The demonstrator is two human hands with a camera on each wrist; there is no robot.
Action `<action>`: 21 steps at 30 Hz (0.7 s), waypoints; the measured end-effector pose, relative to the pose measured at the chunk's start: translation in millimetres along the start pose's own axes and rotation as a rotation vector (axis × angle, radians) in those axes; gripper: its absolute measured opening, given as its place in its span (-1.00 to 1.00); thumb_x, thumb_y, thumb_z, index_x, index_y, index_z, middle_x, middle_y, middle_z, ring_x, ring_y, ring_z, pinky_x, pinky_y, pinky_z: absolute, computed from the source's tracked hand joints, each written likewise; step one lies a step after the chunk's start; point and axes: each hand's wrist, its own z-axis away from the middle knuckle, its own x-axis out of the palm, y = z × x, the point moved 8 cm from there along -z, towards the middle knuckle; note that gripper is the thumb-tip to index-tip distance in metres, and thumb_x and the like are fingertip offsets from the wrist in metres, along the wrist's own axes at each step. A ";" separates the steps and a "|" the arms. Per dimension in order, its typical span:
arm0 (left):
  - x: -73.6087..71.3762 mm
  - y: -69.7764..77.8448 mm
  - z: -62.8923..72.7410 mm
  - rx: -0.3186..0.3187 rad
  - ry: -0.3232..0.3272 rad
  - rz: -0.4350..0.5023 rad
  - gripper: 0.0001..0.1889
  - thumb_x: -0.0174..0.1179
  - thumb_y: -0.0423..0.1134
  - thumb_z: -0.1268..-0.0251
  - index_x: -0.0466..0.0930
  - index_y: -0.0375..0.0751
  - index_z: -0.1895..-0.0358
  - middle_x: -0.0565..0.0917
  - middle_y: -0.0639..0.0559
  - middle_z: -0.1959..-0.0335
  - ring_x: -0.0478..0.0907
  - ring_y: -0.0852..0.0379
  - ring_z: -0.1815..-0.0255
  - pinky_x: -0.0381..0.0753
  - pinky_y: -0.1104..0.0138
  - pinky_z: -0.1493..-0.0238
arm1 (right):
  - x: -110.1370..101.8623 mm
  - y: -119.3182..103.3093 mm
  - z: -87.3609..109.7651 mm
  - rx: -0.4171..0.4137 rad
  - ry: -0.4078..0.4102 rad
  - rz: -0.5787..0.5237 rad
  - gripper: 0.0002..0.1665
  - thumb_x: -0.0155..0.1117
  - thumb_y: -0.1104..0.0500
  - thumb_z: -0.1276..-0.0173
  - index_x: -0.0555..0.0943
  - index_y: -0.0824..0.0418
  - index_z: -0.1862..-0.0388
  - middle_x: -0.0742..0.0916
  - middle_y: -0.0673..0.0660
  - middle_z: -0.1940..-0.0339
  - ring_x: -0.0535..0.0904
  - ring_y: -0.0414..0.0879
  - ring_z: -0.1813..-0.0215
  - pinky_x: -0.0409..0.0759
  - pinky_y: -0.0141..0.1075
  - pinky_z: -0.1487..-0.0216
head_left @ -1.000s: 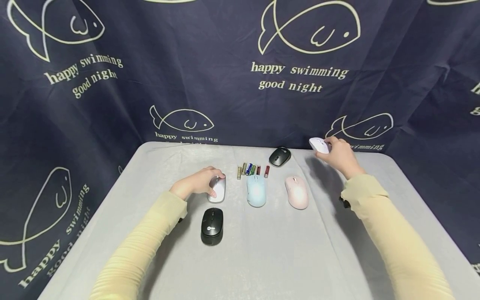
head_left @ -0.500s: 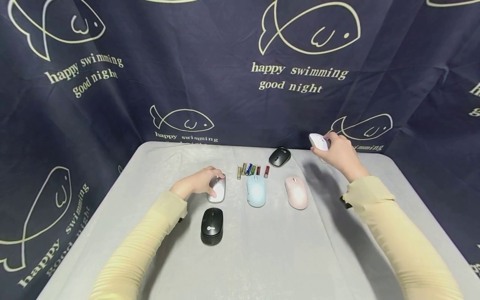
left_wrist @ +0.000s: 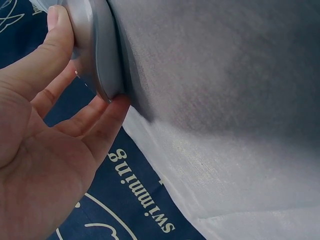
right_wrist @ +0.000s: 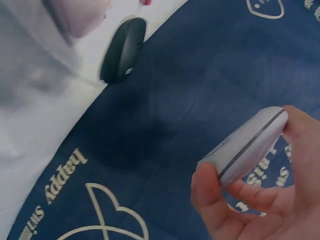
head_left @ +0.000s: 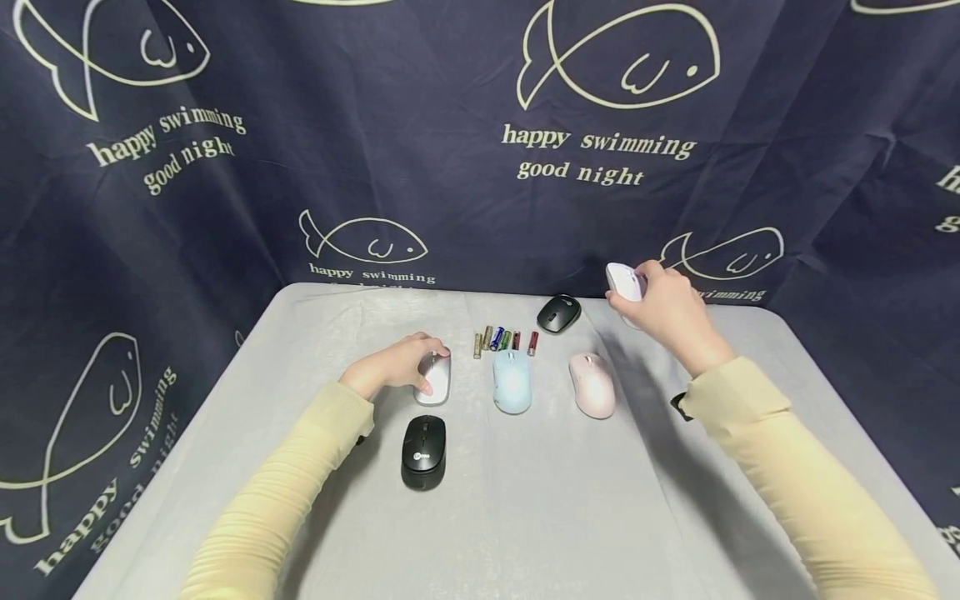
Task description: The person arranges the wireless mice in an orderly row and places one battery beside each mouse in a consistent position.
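My left hand [head_left: 399, 364] grips a silver-grey computer mouse [head_left: 438, 382] that rests on the table, thumb on one side and fingers round the other. In the left wrist view this mouse [left_wrist: 102, 47] shows edge-on between thumb and fingers. My right hand [head_left: 670, 305] holds a white computer mouse [head_left: 624, 282] in the air above the table's back right edge. The right wrist view shows that white mouse [right_wrist: 250, 145] pinched from its ends, a grey line along its side. A black mouse [head_left: 559, 314] lies left of the right hand, apart from it.
Several batteries [head_left: 497, 338] lie in a loose row behind a light blue mouse [head_left: 512, 383]. A pink mouse [head_left: 592, 386] sits to the right of it. Another black mouse [head_left: 423, 452] is nearer the front, below the left hand. A dark blue fish-print curtain [head_left: 465, 200] hangs behind the table.
My right hand has lifted the white mouse slightly and carried it a little to the left. My left hand and the silver-grey mouse have stayed in place.
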 end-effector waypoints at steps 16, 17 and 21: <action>-0.2 -1.6 -0.1 0.018 0.011 -0.004 -0.33 0.48 -0.31 0.19 0.49 -0.29 -0.15 0.47 -0.21 -0.15 0.37 -0.13 -0.22 0.33 0.10 -0.30 | -1.3 -38.5 30.5 -0.049 0.019 0.037 -0.38 0.19 -0.14 -0.11 0.44 0.35 0.07 0.56 0.34 0.30 0.53 0.26 0.32 0.43 0.03 0.40; 0.0 -1.5 -0.2 0.018 0.011 -0.005 -0.33 0.48 -0.31 0.19 0.49 -0.29 -0.15 0.47 -0.22 -0.15 0.37 -0.14 -0.22 0.33 0.10 -0.29 | -1.0 -40.8 32.7 -0.059 0.021 0.039 -0.39 0.19 -0.13 -0.11 0.44 0.36 0.09 0.56 0.33 0.32 0.52 0.24 0.34 0.43 0.02 0.42; 0.6 -2.4 -0.4 -0.001 0.002 0.008 -0.33 0.47 -0.32 0.19 0.48 -0.27 -0.15 0.46 -0.21 -0.17 0.35 -0.12 -0.24 0.31 0.11 -0.31 | -0.5 -50.2 41.1 -0.103 0.040 0.041 -0.43 0.19 -0.11 -0.10 0.44 0.36 0.15 0.55 0.31 0.36 0.52 0.20 0.38 0.44 -0.01 0.45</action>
